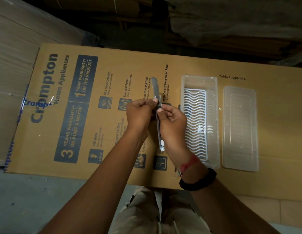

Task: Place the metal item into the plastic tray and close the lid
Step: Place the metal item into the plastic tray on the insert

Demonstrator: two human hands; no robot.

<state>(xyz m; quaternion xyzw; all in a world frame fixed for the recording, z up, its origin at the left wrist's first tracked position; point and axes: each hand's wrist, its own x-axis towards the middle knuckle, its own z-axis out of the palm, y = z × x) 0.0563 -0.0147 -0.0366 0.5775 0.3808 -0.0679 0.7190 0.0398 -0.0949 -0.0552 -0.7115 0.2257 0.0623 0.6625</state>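
Fingers (155,99) of both hands pinch the metal item (158,114); its exposed blade could cut skin or snag the plastic tray (212,92).

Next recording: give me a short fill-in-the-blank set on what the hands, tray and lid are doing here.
1. The metal item is held by ____ hands, the left hand and right hand.
2. The lid lies flat to the ____ of the plastic tray.
3. Inside the tray sits a white ____ rack.
4. Everything rests on a flattened ____ box.

Missing words: both; right; wavy; cardboard
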